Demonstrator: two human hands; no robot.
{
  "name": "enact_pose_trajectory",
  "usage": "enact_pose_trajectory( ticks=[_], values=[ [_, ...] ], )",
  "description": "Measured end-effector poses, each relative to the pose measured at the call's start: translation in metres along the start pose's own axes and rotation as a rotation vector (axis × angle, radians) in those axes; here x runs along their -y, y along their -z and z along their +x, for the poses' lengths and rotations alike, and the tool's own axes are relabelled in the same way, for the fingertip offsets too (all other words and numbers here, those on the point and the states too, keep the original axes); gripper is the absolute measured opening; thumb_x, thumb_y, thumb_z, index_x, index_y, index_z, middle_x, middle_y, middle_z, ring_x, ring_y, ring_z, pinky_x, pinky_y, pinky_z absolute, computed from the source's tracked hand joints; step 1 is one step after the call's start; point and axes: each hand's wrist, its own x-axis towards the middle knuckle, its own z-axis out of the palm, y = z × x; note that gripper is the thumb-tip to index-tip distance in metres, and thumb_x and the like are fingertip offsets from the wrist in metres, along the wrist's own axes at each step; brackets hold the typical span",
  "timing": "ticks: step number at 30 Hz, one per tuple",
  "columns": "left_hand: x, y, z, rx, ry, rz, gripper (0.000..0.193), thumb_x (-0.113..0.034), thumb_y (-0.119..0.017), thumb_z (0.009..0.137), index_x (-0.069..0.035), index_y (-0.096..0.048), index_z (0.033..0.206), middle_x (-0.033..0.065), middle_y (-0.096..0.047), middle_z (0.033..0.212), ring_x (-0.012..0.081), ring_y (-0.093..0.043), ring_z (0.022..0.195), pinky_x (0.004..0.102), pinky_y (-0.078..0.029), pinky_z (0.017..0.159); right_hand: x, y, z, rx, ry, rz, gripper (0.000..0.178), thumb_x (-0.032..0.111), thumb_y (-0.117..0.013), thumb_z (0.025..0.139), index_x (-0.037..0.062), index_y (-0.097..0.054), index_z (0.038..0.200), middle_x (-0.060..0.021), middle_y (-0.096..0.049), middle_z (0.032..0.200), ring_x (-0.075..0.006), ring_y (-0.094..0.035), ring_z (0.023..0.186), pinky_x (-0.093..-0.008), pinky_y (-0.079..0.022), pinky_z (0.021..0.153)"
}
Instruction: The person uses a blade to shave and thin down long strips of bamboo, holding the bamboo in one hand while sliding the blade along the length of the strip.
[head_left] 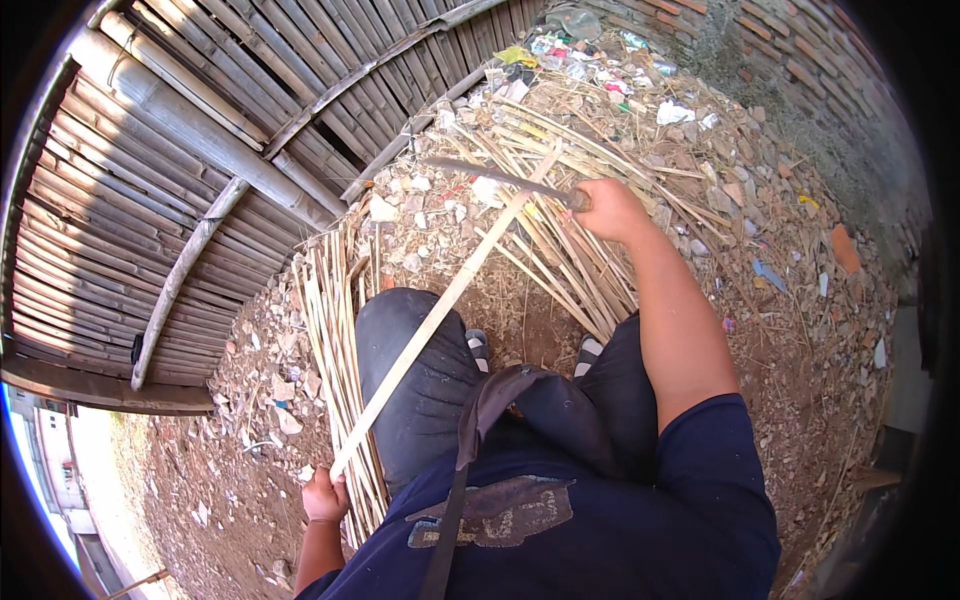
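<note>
Blade crosses the strip near its far end

I place everything by the long pale strip (pixel 432 330), which slants from near left, over the left thigh (pixel 390 330), to far right. My left hand (pixel 324 497) has its fingers closed round the strip's near end. My right hand (pixel 608 210), the closer one to the strip's far end, sits just right of it, fingers wrapped round the handle of a long knife (pixel 480 172). The blade points leftward across the strip; I judge that this crossing matters most. A bundle of thin sticks (pixel 335 370) lies left of the strip's near half, a loose pile (pixel 575 270) right of its far half.

I can't tell whether blade and strip touch. My right fingers hide most of the handle, and the strip's far tip blends into the pale litter behind.
</note>
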Motion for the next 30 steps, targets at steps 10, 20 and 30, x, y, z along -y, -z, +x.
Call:
enact_pose_trajectory(
  ticks=[10,20,30],
  values=[
    [0.024,-0.011,-0.02,0.001,0.028,-0.04,0.03,-0.031,-0.059,0.093,-0.005,-0.052,0.081,0.0235,-0.06,0.068,0.0469,-0.06,0.06,0.0554,-0.05,0.058,0.021,0.016,-0.004,-0.043,-0.088,0.046,0.041,0.024,-0.073,0.08,0.0029,-0.071,0.115,-0.0226,-0.072,0.107,-0.0378,-0.069,0.099,-0.044,-0.054,0.089],
    [0.029,-0.012,-0.015,0.039,0.073,-0.115,0.036,-0.037,-0.051,0.099,-0.003,-0.054,0.085,0.0265,-0.06,0.071,0.0492,-0.061,0.065,0.0574,-0.048,0.059,-0.067,-0.009,0.015,-0.399,-0.466,0.899,0.031,0.02,-0.08,0.079,-0.0016,-0.065,0.095,-0.0078,-0.066,0.076,-0.0175,-0.06,0.061,-0.0333,-0.045,0.058],
    [0.008,0.008,0.026,-0.089,-0.022,-0.089,0.028,-0.027,-0.068,0.09,-0.003,-0.056,0.084,0.0158,-0.055,0.064,0.0397,-0.057,0.057,0.049,-0.044,0.053,-0.027,0.015,0.001,-0.163,-0.264,1.429,0.029,0.019,-0.077,0.088,0.0119,-0.049,0.089,0.0049,-0.049,0.064,-0.0057,-0.045,0.05,-0.0261,-0.041,0.051]
  ],
)
